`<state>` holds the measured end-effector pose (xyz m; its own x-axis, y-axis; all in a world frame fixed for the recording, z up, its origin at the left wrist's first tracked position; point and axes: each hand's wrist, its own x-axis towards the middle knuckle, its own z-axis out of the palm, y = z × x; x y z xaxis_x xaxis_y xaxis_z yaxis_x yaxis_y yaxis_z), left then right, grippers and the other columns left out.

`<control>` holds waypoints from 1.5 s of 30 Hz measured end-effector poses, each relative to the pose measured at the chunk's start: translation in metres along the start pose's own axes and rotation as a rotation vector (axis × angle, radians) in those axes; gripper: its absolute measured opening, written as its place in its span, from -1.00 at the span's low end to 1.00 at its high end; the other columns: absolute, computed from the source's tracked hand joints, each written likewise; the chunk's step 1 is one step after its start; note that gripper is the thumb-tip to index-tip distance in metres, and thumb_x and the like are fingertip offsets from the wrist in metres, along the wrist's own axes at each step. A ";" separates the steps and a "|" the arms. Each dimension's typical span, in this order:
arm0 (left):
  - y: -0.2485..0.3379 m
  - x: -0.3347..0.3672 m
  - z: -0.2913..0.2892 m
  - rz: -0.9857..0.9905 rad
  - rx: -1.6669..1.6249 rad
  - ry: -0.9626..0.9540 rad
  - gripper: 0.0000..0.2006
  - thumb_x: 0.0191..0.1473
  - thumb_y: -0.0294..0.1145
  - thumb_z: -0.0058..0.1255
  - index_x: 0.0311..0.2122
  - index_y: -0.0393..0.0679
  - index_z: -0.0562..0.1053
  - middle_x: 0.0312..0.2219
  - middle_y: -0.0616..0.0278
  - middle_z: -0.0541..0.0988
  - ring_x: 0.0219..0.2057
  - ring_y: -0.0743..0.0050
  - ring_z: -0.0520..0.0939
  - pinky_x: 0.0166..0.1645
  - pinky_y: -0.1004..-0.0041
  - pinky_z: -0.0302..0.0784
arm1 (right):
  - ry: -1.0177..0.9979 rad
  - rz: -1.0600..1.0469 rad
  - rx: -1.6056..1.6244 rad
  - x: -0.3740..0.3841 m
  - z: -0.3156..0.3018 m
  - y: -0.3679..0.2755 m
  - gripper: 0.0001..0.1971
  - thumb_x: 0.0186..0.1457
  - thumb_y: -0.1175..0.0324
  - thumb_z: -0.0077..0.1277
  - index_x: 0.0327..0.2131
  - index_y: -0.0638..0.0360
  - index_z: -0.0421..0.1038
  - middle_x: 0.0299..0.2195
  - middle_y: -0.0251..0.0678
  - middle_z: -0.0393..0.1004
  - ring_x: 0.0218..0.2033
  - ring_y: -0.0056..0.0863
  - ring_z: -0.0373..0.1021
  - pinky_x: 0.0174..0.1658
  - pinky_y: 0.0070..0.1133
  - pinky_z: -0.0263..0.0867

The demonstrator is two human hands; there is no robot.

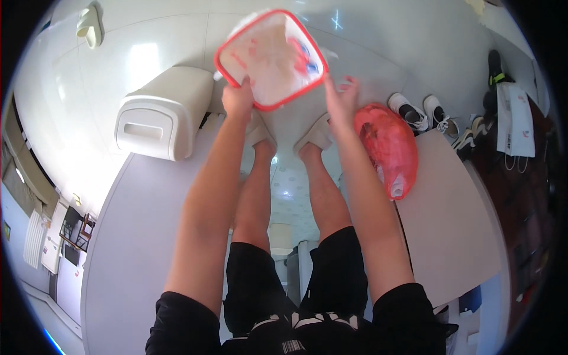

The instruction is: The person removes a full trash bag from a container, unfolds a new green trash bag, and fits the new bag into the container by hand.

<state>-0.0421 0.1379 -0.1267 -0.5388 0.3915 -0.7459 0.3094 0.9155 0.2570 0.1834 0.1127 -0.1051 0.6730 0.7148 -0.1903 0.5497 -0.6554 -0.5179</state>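
Out in front of my feet is a squarish white container with a red rim, blurred by motion. Whitish film shows past its far edge, and red and blue marks show inside. My left hand is closed on the near left part of the rim, its thumb over the edge. At the right corner, my right hand is beside the rim with its fingers apart; blur hides whether it presses on it. Just below that hand, a full red plastic bag leans against a pale cabinet.
A cream bin-like housing with a recessed front stands at left, by a long pale surface. Sneakers stand at right beside another pale top. Farther right hangs a white paper bag. A slipper lies far left.
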 end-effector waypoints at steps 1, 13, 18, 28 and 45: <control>0.009 0.006 -0.010 -0.012 -0.003 0.014 -0.56 0.10 -0.03 0.09 -0.15 -0.25 0.58 -0.33 -0.07 0.67 -0.25 -0.01 0.69 -0.12 0.14 0.54 | -0.315 0.323 0.208 -0.009 0.006 -0.027 -0.46 0.03 0.14 0.19 0.02 0.19 0.31 -0.17 -0.06 0.46 -0.26 -0.13 0.45 -0.15 -0.23 0.38; -0.016 -0.094 -0.103 0.521 0.283 0.537 -0.26 -0.03 -0.22 0.17 0.31 0.10 0.22 0.27 -0.13 0.12 0.27 -0.13 0.20 0.27 -0.06 0.11 | -0.765 0.214 0.346 -0.053 0.139 -0.182 -0.71 0.12 0.34 0.03 -0.11 0.28 0.38 -0.25 0.00 0.57 -0.27 -0.05 0.55 -0.17 -0.28 0.47; -0.032 -0.081 -0.145 0.328 0.388 0.573 -0.15 -0.10 -0.24 0.24 0.34 0.34 0.15 0.37 -0.12 -0.10 0.37 -0.33 -0.20 0.24 -0.28 -0.03 | -0.903 0.156 0.291 -0.086 0.168 -0.214 -0.70 0.11 0.30 0.06 -0.12 0.25 0.39 -0.24 -0.01 0.57 -0.19 0.00 0.51 -0.06 -0.23 0.42; -0.059 -0.005 -0.205 0.399 0.637 0.702 -0.52 -0.04 -0.37 0.17 0.06 0.23 0.51 0.26 0.09 0.26 0.34 -0.29 -0.01 0.24 -0.24 -0.04 | -0.626 -0.019 0.109 -0.082 0.142 -0.197 -0.74 0.00 0.34 0.08 -0.21 0.21 0.44 -0.25 0.01 0.57 -0.18 0.03 0.49 -0.08 -0.22 0.40; -0.049 0.034 -0.254 0.523 0.641 0.692 -0.41 0.03 -0.11 0.16 0.22 0.35 0.36 0.32 0.08 0.15 0.37 -0.15 0.00 0.29 -0.26 -0.10 | -0.922 0.119 0.427 -0.118 0.119 -0.165 -0.26 0.09 0.13 0.19 0.27 0.19 0.13 0.06 -0.05 0.42 0.07 -0.28 0.38 0.09 -0.40 0.30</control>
<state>-0.2742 0.1297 -0.0083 -0.4844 0.8716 -0.0759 0.8743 0.4793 -0.0762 -0.0450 0.1653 -0.0963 -0.0305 0.6780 -0.7344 0.1610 -0.7218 -0.6731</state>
